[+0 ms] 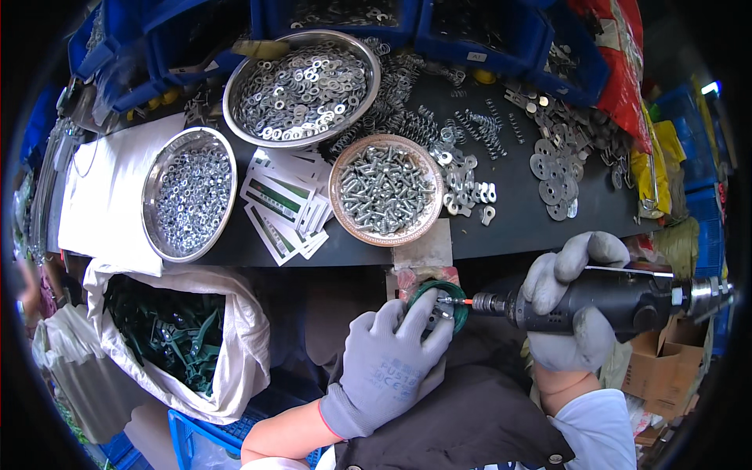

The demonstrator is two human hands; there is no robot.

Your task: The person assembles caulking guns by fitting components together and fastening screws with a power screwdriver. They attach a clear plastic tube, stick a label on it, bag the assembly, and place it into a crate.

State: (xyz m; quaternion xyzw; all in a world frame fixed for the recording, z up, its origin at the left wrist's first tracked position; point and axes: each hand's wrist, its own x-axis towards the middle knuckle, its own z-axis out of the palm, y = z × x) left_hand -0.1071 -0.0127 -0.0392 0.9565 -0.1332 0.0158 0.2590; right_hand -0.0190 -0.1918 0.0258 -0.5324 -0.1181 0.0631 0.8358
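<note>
My left hand (389, 362), in a grey glove, holds a round green part (458, 307) with metal fittings in its middle, just below the table's front edge. In my gloved right hand (570, 301) is a black electric screwdriver (619, 299), lying level and pointing left. Its orange-tipped bit (457, 301) touches a screw at the middle of the green part. Straight above them on the table sits a copper-rimmed bowl of screws (385, 189).
A black table (517, 211) carries a large steel bowl of washers (301, 84), a steel bowl of nuts (189, 193), printed cards (283, 205), springs (478, 125) and loose metal discs (554, 174). Blue bins (478, 31) line the back. A white sack of green parts (176, 333) stands lower left.
</note>
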